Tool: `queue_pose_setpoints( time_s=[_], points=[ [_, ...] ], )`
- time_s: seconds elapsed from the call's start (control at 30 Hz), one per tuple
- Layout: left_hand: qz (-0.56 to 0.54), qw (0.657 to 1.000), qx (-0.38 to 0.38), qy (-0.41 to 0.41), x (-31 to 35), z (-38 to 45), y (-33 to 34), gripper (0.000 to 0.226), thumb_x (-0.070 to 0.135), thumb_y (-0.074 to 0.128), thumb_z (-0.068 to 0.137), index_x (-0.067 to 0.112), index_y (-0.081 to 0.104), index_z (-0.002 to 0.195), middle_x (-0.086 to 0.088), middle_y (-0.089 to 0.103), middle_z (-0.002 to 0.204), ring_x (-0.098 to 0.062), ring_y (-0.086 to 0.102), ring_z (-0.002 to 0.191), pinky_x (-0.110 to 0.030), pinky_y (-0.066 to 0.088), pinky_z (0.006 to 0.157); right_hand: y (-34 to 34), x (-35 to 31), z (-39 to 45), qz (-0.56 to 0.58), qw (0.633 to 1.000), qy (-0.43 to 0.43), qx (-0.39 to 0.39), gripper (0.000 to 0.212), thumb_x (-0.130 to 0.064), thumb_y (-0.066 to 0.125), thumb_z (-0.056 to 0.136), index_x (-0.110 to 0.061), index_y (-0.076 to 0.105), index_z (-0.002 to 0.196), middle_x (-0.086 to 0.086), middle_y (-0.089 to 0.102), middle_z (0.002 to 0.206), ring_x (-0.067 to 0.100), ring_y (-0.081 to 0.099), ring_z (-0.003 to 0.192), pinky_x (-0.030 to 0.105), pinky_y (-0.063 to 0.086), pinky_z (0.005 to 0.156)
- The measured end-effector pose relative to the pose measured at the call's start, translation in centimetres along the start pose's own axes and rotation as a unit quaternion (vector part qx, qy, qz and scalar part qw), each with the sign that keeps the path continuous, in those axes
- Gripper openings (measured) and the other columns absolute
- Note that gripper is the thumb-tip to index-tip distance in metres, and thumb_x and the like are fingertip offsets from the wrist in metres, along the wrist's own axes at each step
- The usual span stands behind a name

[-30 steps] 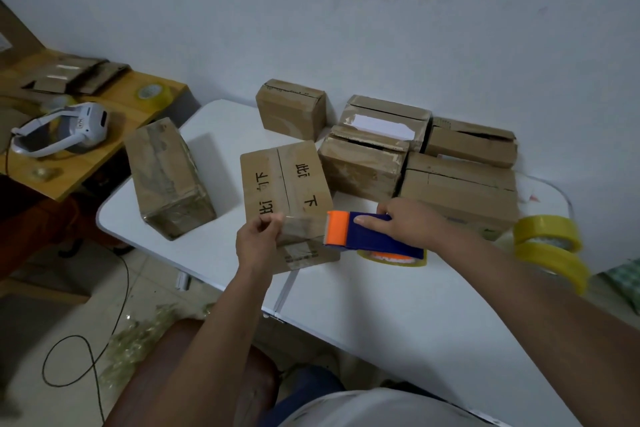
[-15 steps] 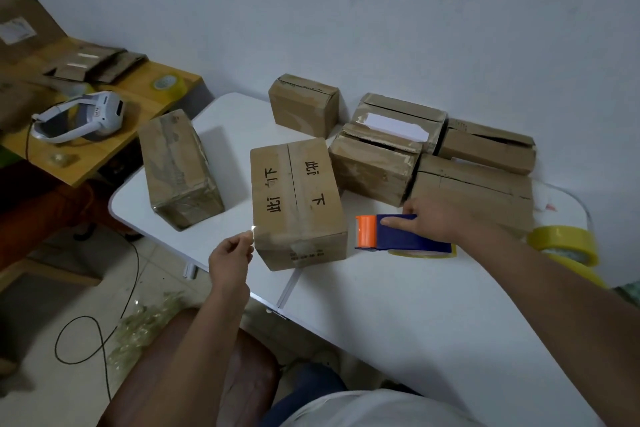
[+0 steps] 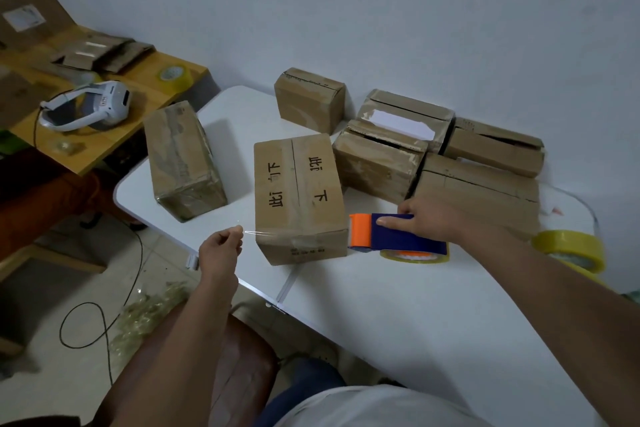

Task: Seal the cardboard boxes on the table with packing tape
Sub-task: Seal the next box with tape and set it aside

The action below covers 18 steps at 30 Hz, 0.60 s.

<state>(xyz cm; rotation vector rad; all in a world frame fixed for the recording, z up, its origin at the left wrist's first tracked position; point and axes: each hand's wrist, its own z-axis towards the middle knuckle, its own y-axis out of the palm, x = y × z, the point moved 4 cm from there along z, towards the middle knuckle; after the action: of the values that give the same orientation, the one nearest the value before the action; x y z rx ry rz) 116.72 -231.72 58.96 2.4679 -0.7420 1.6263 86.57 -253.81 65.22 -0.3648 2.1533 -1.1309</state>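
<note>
This looks like a makeshift packing room rather than a proper warehouse. A white folding surface stands against a bare, scuffed wall and carries a cluster of worn cardboard boxes and spare tape rolls. A yellow side desk holds flattened cartons, and plastic scraps litter the tiled floor.

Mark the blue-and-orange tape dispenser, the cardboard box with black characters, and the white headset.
blue-and-orange tape dispenser (image 3: 405, 236), head view, blue body
cardboard box with black characters (image 3: 298, 184), head view, top face
white headset (image 3: 107, 102), head view, front housing
</note>
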Motion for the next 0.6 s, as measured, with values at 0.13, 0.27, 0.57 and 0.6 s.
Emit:
queue_pose_setpoints(
  time_s=[0.13, 0.27, 0.57, 0.6],
  points=[
    [-0.004, 1.000, 0.011, 0.004, 0.1, 0.7, -1.2, 0.015, 0.019, 0.066, 0.095, 0.007, 0.069, 0.104, -0.001, 0.065, 0.092, -0.018, 0.060, 0.093, -0.027, 0.048, 0.085, 0.2, -0.2, 0.3, -0.046, 0.998, -0.020, -0.034, 0.077, -0.089, 0.031, 0.063, -0.026, 0.063, 0.093, -0.009, 0.066, 0.080, 0.007, 0.063, 0.072, 0.018, 0.042, 0.056],
    [-0.006, 1.000, -0.009, 0.003, 0.1, 0.6, -1.1, 0.015, 0.021, 0.065, 0.095, 0.008, 0.068, 0.104, -0.001, 0.064, 0.090, -0.015, 0.059, 0.088, -0.027, 0.048, 0.086, -0.2, 0.3, 0.9, -0.072, 0.997, -0.023, -0.013, 0.077, -0.090, 0.032, 0.065, -0.025, 0.065, 0.087, -0.004, 0.066, 0.079, 0.010, 0.062, 0.072, 0.023, 0.044, 0.059],
    [-0.052, 0.999, -0.011, -0.009, -0.8, -1.1, -0.5, 0.019, 0.024, 0.066, 0.094, 0.007, 0.069, 0.102, -0.006, 0.064, 0.091, -0.015, 0.060, 0.086, -0.024, 0.051, 0.082, -0.7, 2.1, 2.1, -0.106, 0.993, 0.041, 0.044, 0.062, -0.085, 0.040, 0.076, -0.026, 0.058, 0.083, -0.004, 0.060, 0.079, 0.012, 0.058, 0.073, 0.026, 0.040, 0.062],
    [-0.055, 0.998, -0.010, -0.013, -1.0, -1.2, -0.5, 0.019, 0.023, 0.067, 0.094, 0.006, 0.069, 0.102, -0.006, 0.063, 0.089, -0.015, 0.060, 0.085, -0.024, 0.051, 0.081, -0.7, 2.1, 2.3, -0.108, 0.992, 0.044, 0.042, 0.064, -0.086, 0.039, 0.075, -0.026, 0.058, 0.082, -0.003, 0.060, 0.078, 0.012, 0.057, 0.073, 0.026, 0.039, 0.061]
  ],
)
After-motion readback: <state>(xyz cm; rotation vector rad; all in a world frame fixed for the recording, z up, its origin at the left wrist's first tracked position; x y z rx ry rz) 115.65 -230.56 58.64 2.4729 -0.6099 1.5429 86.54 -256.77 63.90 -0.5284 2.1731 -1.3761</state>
